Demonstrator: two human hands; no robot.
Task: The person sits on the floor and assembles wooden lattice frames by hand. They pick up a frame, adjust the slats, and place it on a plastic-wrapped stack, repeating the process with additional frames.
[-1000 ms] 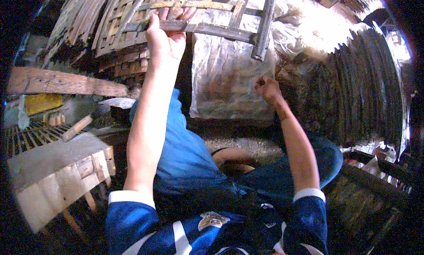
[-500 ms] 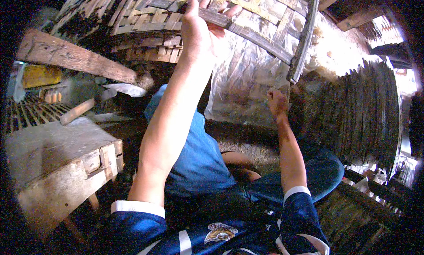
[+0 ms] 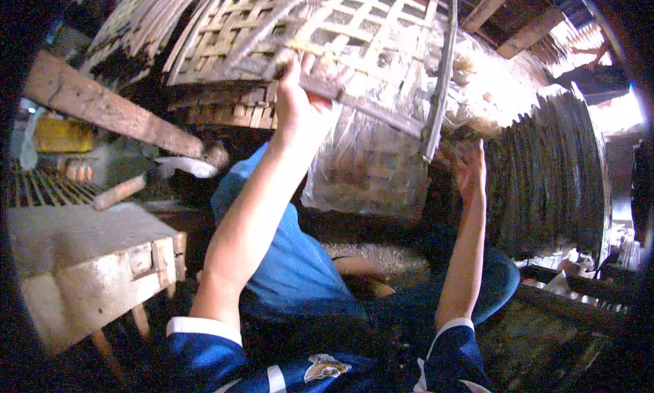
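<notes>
My left hand (image 3: 303,100) grips the near edge of an open bamboo lattice rack (image 3: 371,28), which is tilted up. Its fingers are closed round the frame bar. Farther right, my right hand (image 3: 469,171) is raised with its fingers apart, holding nothing that I can see. It is beside the rack's lower right corner and close to a stack of thin dark sheets (image 3: 545,175). Below the rack hangs a sheet of clear crinkled plastic (image 3: 368,161) over a woven panel. Crumpled plastic (image 3: 477,124) lies just beyond my right hand.
On the left stands a worn wooden table (image 3: 88,243), with a knife (image 3: 187,165) beyond its far edge. A thick wooden beam (image 3: 112,107) slants above. More woven bamboo racks (image 3: 235,25) lean at the back left. A yellow container (image 3: 65,135) sits at far left.
The lattice rack and my left hand have shifted slightly left and down. My right hand has moved right, and its fingers have gone from closed to spread.
</notes>
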